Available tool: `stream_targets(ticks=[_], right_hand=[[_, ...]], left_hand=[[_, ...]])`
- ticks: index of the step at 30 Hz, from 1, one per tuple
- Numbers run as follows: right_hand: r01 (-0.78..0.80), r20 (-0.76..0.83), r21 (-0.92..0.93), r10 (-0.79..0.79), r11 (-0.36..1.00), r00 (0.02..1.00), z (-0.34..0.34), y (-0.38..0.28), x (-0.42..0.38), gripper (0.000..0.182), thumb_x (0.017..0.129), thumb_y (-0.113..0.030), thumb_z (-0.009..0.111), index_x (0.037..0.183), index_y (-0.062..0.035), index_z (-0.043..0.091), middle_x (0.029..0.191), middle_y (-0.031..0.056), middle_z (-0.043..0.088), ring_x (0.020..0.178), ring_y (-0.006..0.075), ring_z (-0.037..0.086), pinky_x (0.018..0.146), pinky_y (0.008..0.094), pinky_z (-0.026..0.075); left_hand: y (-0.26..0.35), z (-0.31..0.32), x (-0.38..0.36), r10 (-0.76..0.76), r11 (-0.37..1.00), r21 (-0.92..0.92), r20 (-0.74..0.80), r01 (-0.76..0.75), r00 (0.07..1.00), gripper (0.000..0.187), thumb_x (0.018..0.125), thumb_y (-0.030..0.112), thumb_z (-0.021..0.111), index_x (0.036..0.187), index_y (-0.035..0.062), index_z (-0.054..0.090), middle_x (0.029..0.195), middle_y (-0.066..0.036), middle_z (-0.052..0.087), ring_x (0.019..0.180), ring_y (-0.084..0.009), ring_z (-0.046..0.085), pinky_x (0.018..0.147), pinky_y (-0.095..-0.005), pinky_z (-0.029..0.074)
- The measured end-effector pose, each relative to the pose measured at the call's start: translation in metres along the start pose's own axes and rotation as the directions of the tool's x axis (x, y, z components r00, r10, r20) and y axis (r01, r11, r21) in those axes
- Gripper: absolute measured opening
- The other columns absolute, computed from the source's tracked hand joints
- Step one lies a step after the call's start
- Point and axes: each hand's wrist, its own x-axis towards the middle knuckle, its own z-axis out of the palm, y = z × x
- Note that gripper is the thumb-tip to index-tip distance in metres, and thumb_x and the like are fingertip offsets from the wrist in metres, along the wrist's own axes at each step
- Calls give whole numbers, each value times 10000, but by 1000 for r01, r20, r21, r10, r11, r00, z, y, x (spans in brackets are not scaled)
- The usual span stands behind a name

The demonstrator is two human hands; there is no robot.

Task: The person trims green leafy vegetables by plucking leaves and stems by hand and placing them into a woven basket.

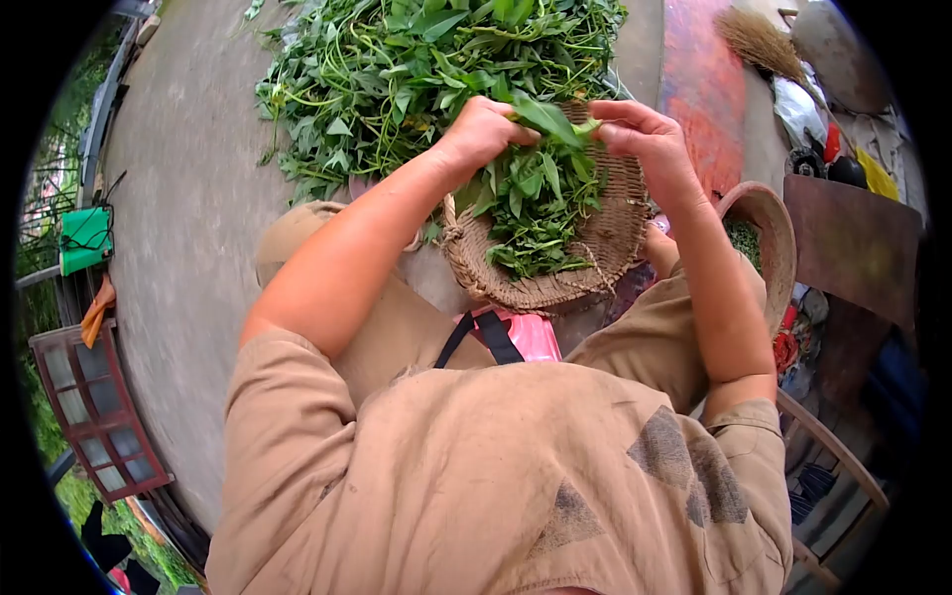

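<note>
Both of my hands are raised over a woven basket (620, 213), holding a green leafy stem (550, 121) between them. My left hand (484, 134) is closed around one end, with leaves showing past its fingers. My right hand (643, 137) pinches the pale tip at the other end between thumb and fingertips. Below, picked green leaves (540, 213) lie in the basket, which has a braided rope handle. A large heap of leafy vines (397, 99) spreads on the ground just beyond my left hand.
A round container (778, 223) with small green pieces inside stands beside my right knee. Under me is a pink seat (531, 337). A straw broom (762, 45), a brown board (853, 238) and a wooden chair (838, 446) are on the right; a window frame (99, 412) is at left.
</note>
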Motion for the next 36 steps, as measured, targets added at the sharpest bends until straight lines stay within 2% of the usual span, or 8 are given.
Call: stream_targets(ticks=[5,13,17,21,25,27,33,36], right_hand=[[170,-201,-313,-240,935,950,-36,43,24,215,829,-63,652,1042,-48,677,885,-2,635,750,108,579,692,236,470],[452,-63,-734,-714,506,697,-17,-2,19,225,771,-18,628,987,-73,655,933,71,634,802,258,628,751,342,498],[424,152,-624,-430,656,890,-37,24,28,192,787,-39,620,973,-70,658,926,76,649,835,300,628,759,368,492],[228,9,-432,-248,873,969,-39,23,28,125,855,-78,635,950,3,645,767,29,609,729,146,592,677,279,472],[-63,-71,-301,43,952,997,-61,37,41,130,873,-116,636,873,14,646,699,3,565,626,84,531,561,252,425],[-147,-115,-393,110,908,987,-65,40,42,142,870,-129,641,847,11,644,669,-1,554,576,72,499,521,246,400],[-27,-44,-495,6,868,999,-40,37,36,145,863,-140,647,833,1,628,619,-24,518,534,85,472,496,261,385],[-148,57,-400,185,904,981,-18,22,29,166,836,-150,670,802,9,636,623,20,557,557,92,530,496,266,432]], left_hand=[[9,-7,6,-97,988,-124,-26,93,995,157,810,30,660,963,15,694,849,-31,684,717,-93,617,617,-255,482],[13,0,7,-264,917,-274,130,290,956,185,809,72,662,992,45,664,818,-42,654,654,-133,609,532,-302,523],[5,1,10,-276,886,-328,195,328,941,173,849,101,613,992,13,656,795,-72,668,617,-139,628,493,-280,500],[-1,-4,14,-335,838,-393,179,379,925,172,865,158,609,923,6,667,751,-72,646,530,-130,556,463,-292,477],[-5,-7,19,-64,998,2,-373,70,925,72,785,75,682,834,24,666,746,-31,640,604,-108,537,606,-250,454],[-7,-15,23,99,995,24,-412,-98,906,101,718,-24,704,804,9,664,754,-7,646,685,-76,561,676,-228,451],[1,-2,18,426,866,415,-321,-279,846,111,688,73,698,774,4,681,655,-54,646,561,-95,543,573,-256,456],[0,11,17,461,812,461,-131,-357,878,142,743,72,712,870,9,704,783,-4,645,693,-60,554,639,-223,458]])
